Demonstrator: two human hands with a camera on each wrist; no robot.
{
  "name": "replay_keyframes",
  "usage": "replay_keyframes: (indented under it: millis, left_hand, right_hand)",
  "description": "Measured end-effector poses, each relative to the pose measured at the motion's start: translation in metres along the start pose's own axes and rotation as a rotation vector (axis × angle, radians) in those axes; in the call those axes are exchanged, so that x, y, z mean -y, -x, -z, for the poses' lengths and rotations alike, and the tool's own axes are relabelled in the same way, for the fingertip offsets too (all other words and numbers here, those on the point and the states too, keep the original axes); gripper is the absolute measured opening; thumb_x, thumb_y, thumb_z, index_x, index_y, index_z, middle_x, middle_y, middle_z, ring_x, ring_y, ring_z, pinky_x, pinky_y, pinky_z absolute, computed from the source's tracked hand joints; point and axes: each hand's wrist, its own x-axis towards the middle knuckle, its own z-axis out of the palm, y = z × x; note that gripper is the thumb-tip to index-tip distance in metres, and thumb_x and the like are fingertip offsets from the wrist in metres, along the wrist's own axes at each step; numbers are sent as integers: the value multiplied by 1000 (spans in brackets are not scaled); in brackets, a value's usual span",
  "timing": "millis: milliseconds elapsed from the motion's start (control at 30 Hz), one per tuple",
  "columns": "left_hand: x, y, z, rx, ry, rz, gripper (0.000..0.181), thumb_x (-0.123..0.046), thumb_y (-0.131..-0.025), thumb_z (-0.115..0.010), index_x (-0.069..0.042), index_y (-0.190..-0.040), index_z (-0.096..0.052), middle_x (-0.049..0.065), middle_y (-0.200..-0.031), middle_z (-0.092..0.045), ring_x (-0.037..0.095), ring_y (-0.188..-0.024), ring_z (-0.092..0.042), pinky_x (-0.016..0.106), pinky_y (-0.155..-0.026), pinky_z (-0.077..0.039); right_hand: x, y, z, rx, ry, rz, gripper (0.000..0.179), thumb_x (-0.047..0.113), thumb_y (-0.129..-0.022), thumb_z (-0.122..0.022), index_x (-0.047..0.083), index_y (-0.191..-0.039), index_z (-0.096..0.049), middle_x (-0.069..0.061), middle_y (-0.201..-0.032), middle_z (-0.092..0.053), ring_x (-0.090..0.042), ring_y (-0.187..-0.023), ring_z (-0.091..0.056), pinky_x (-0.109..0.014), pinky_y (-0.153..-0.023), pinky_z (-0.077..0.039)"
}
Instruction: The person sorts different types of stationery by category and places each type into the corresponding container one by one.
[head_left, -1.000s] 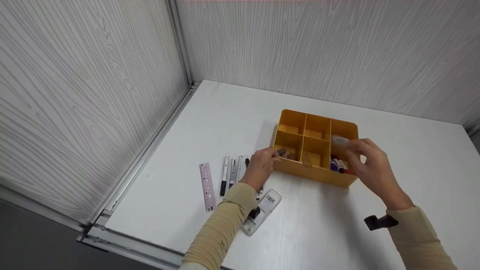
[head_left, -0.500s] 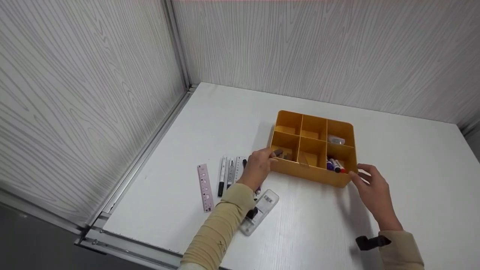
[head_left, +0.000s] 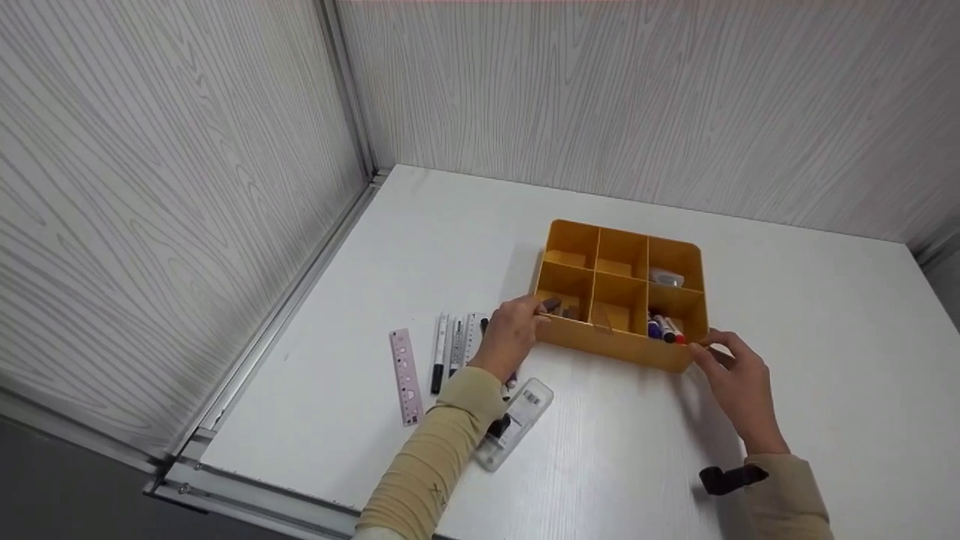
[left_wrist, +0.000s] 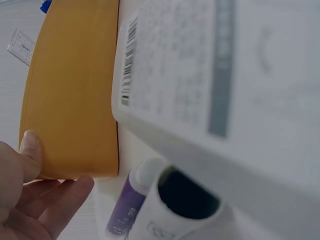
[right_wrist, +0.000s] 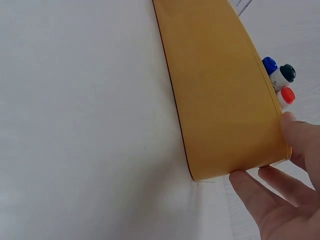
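Observation:
A yellow organizer box (head_left: pixel 607 343) with several compartments stands on the table in the head view. My left hand (head_left: pixel 512 334) grips its front left corner, thumb on the front wall and fingers round the side. At the front right corner, my right hand (head_left: pixel 739 390) holds the box with thumb near the rim and fingertips against the side wall. Capped markers (right_wrist: pixel 282 82), blue, black and red, lean in the front right compartment. Small grey-brown pieces (head_left: pixel 553 305) lie in the front left one. A clear strip (head_left: pixel 602 319) pokes from the front middle one.
Left of the box lie a pink ruler (head_left: pixel 406 377), black-and-white markers (head_left: pixel 439 356) and a clear ruler (head_left: pixel 472 337). A clear plastic case (head_left: pixel 517 427) with a barcode lies in front, partly behind my left forearm. A purple tube (left_wrist: pixel 125 210) is beside it.
My right hand has come down from above the front right compartment to the box's front right corner. My left hand keeps its grip. The whole view has shifted slightly.

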Motion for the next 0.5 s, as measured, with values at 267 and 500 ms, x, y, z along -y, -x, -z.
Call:
replay_keyframes:
  millis: [267,500]
  left_hand:
    - [-1,6,8,65,-113,-64,17,-16,-103,-53,-7,-116,-57,7,-122,-62,18,-106,-67,27,-90,-55]
    - [-10,12,23,114,-162,-110,41,-6,-105,-41,-9,-145,-32,12,-156,-31,19,-115,-64,26,-96,-52]
  right_hand:
    - [3,-1,-1,27,-20,-32,51,54,-92,-62,11,-118,-55,-19,-156,-38,-42,-133,-50,-50,-104,-44]
    - [1,-2,3,39,-24,-53,55,58,-90,-61,12,-118,-53,-18,-158,-36,-43,-136,-47,-52,-106,-41]
